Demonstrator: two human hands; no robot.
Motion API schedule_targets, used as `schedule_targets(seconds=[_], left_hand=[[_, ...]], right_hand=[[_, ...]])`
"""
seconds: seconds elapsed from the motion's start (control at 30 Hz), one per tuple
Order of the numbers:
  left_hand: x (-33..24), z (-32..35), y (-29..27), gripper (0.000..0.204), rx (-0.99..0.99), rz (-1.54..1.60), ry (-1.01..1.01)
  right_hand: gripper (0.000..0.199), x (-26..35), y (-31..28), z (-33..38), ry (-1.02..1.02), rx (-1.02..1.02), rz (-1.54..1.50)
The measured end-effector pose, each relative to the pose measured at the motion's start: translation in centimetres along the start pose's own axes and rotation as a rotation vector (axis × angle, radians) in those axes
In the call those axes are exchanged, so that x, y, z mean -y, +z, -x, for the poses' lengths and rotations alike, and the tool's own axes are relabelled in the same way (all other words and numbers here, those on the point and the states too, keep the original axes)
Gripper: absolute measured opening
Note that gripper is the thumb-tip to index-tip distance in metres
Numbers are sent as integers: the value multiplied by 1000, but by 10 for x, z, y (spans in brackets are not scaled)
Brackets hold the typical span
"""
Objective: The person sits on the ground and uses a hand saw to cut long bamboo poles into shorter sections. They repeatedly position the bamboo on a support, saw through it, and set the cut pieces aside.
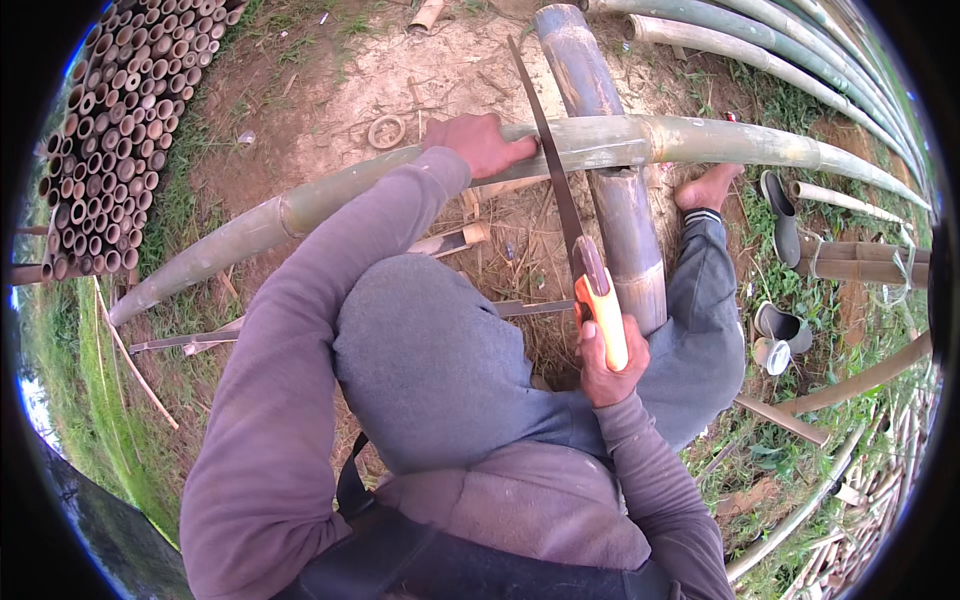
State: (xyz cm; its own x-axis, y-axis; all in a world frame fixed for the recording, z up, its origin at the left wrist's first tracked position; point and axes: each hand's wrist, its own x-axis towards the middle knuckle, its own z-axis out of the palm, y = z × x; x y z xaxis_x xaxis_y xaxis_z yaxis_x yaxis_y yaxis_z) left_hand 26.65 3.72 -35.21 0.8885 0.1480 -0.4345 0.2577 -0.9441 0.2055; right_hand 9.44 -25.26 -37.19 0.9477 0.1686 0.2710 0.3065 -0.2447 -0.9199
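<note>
A long pale-green bamboo pole [720, 140] lies crosswise in front of me, resting over a thicker dark bamboo log [632, 235]. My left hand [480, 145] is wrapped over the pole, left of where the two cross. In my right hand [612, 362] is the orange-and-white handle of a hand saw [562, 190]. Its long dark blade points away from me and crosses the pole just right of my left hand. Whether the teeth have entered the bamboo, I cannot tell. My bare foot [708, 188] is by the log, close under the pole.
Cut bamboo tubes [125, 130] are stacked at the far left. Several long poles [740, 45] lie at the far right. A dark shoe [780, 215], another shoe [785, 325] and a white cup [771, 356] sit right of my leg. A bamboo ring [386, 131] lies on the dirt ahead.
</note>
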Motion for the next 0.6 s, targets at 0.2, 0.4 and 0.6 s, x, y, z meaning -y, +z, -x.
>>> schedule_targets(seconds=[0.2,0.4,0.6], left_hand=[[14,1,11,85,-160,245,106],[106,47,41,70,-919,130,375],[192,115,98,84,-1019,-140,131]], right_hand=[[22,-7,-7,-43,262,-91,-256],[27,-32,-129,-67,-126,-525,590],[39,-125,-270,-69,-59,-408,1122]])
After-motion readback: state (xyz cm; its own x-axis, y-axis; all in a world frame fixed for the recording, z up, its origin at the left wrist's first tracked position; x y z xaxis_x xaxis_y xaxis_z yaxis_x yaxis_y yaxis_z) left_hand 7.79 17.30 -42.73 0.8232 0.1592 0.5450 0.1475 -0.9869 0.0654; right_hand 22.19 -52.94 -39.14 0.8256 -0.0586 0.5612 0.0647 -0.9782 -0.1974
